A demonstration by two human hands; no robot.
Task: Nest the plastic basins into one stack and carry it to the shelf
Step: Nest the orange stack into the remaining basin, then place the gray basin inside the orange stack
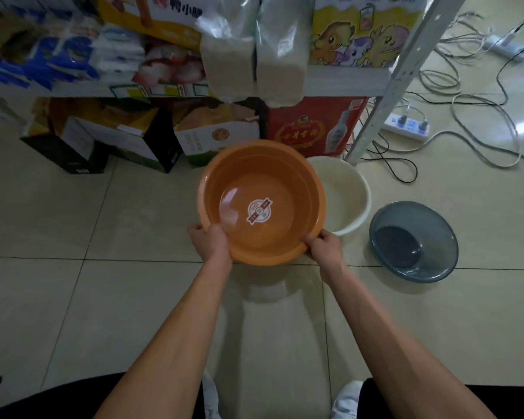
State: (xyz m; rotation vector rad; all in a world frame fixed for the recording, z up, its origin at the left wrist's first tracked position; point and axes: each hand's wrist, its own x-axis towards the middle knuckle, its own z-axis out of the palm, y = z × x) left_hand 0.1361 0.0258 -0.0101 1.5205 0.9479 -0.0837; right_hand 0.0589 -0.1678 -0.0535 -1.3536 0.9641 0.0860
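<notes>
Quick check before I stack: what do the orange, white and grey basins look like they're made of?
Orange basin: looks like glossy moulded plastic, opaque, with window glare on its floor. White basin: probably similar plastic, duller cream finish. Grey basin: likely smoky translucent plastic; the floor tiles seem to show faintly through its wall.

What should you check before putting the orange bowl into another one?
1. Both hands grip the orange basin: ok, left hand and right hand each hold its near rim.
2. Orange basin is empty: ok, only a sticker on the bottom.
3. White basin sits upright, mouth up: ok, though the orange one hides part of it.
4. White basin is empty: cannot tell, part is covered.
5. Grey basin is free to pick up: ok, it stands alone on the floor, tilted.
6. Cables stay out of the way: ok, they lie beyond the shelf post.
</notes>
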